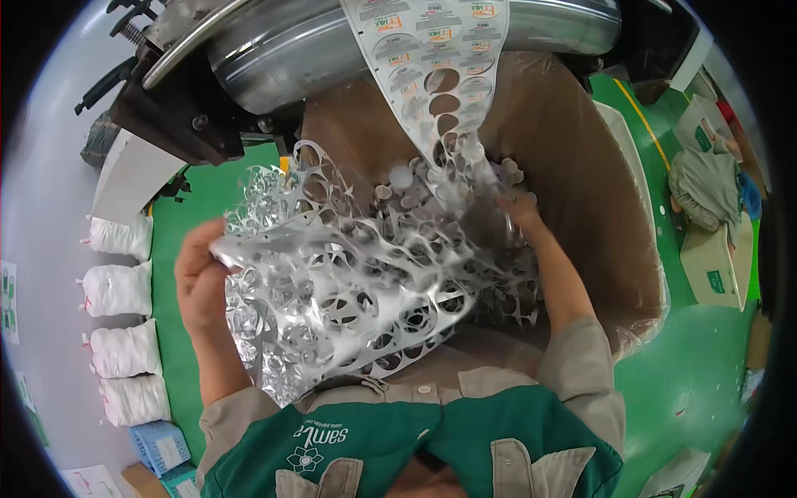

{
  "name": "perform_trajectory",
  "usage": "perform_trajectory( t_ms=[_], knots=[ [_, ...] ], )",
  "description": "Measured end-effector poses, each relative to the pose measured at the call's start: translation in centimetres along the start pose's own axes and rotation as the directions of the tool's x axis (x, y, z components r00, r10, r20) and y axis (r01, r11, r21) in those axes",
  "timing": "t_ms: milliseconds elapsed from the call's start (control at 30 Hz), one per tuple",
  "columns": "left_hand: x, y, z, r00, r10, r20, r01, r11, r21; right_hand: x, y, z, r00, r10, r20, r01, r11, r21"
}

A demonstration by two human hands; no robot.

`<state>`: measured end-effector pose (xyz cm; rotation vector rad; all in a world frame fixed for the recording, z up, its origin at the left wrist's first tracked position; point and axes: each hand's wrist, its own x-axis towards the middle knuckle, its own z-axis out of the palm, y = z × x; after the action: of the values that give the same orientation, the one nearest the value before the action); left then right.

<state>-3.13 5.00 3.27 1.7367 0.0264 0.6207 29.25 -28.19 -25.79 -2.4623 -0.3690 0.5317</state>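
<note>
A large crumpled sheet of silver foil scrap point(365, 290), full of round holes, spreads in front of me. My left hand point(199, 278) pinches its left edge and holds it up. From the roller above, a printed foil web point(436, 50) comes down, with circles cut out of its lower part. My right hand point(521, 212) is at the bunched, blurred foil below this web, its fingers curled against it and partly hidden. Several small cut discs point(407, 187) lie behind the scrap, inside a large box lined with clear plastic point(598, 216).
A shiny metal roller point(290, 58) on a black machine frame point(174, 116) spans the top. White wrapped bundles point(120, 290) line the left wall, with a blue pack point(162, 446) nearer me. At right, grey cloth point(704, 187) lies over cartons point(714, 266) on the green floor point(664, 349).
</note>
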Motion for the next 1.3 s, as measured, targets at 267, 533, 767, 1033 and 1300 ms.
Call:
perform_trajectory(
  t_ms=[267,533,767,1033,1300],
  knots=[
    [2.0,5.1,7.1,0.687,0.056,0.724,-0.558,0.680,0.476,-6.8,-13.1,-10.4,0.818,-0.492,0.300,0.574,0.734,-0.363],
    [2.1,6.8,7.1,0.656,0.312,0.688,-0.667,0.666,0.334,-7.0,-12.7,-5.8,0.755,-0.578,0.309,-0.289,0.128,0.949],
    [1.5,6.8,0.4,0.894,0.049,0.446,-0.269,0.854,0.445,-3.7,-6.3,1.2,0.932,-0.218,0.289,0.327,0.848,-0.417],
    [0.9,6.3,-0.2,0.971,-0.113,-0.210,0.171,0.943,0.285,-9.5,-14.6,-15.3,0.717,-0.693,-0.070,0.354,0.275,0.894],
    [-1.4,11.2,-6.2,0.830,-0.213,-0.516,0.255,0.967,0.012,-2.1,-5.5,-0.4,0.915,-0.164,0.369,0.181,0.983,-0.014]
  ],
)
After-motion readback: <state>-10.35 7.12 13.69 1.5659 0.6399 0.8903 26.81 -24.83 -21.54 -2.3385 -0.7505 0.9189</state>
